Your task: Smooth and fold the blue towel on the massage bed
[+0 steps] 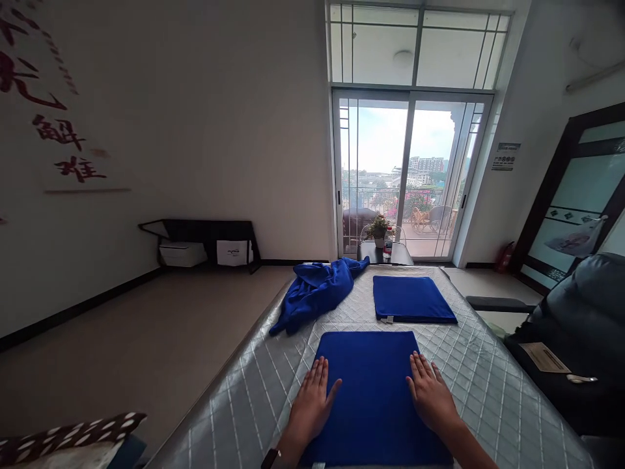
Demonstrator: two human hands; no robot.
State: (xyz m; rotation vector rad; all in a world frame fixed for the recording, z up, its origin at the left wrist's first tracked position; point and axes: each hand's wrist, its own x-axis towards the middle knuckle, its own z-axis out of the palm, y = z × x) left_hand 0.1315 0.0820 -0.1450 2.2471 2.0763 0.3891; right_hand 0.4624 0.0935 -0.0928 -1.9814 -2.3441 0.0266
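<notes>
Right in front of me a blue folded cloth piece (372, 397), square and smooth, lies flat on a silvery quilted mattress (239, 397). My left hand (312, 400) rests on its left edge, palm down with the fingers stretched out. On the opposite edge lies my right hand (430, 391), also flat, its thumb over the blue fabric. Farther back sits a second flat blue square (413, 299) with a small white tag at its near edge. A crumpled blue cloth (319, 290) is heaped at the far left of the mattress.
Beyond the mattress, a small table (403, 254) bears a potted plant (378, 228) and a bottle (387, 243). A dark chair (581, 312) stands close on the right. At left is a black bench (209, 231) by the wall; a polka-dot cushion (73, 440) shows lower left.
</notes>
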